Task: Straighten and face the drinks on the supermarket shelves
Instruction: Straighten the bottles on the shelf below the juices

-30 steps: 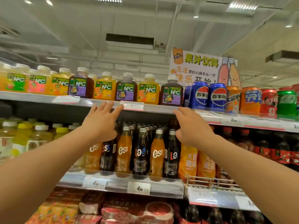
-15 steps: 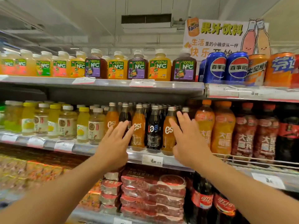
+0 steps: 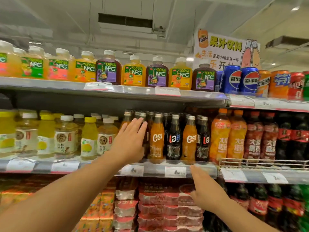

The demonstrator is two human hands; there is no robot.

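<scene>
Small "est" bottles stand in a row on the middle shelf (image 3: 197, 168): an orange bottle (image 3: 156, 141), a black cola bottle (image 3: 173, 139), another orange bottle (image 3: 189, 141) and another black bottle (image 3: 203, 141). My left hand (image 3: 129, 141) is flat, fingers apart, against the leftmost bottles of this row and hides them. My right hand (image 3: 204, 188) hovers open below the shelf edge, holding nothing, in front of the lower shelf's red packs (image 3: 167, 208).
NFC juice bottles (image 3: 133, 72) line the top shelf, with Pepsi cans (image 3: 240, 80) and other cans to their right. Yellow tea bottles (image 3: 66, 136) stand left of the est row, large orange bottles (image 3: 228, 136) and dark red bottles (image 3: 260, 138) right of it. A wire rail (image 3: 264, 162) fronts the right section.
My left hand rose from the shelf edge onto the leftmost est bottles. My right hand dropped from the bottles to below the middle shelf. The view tilted and closed in.
</scene>
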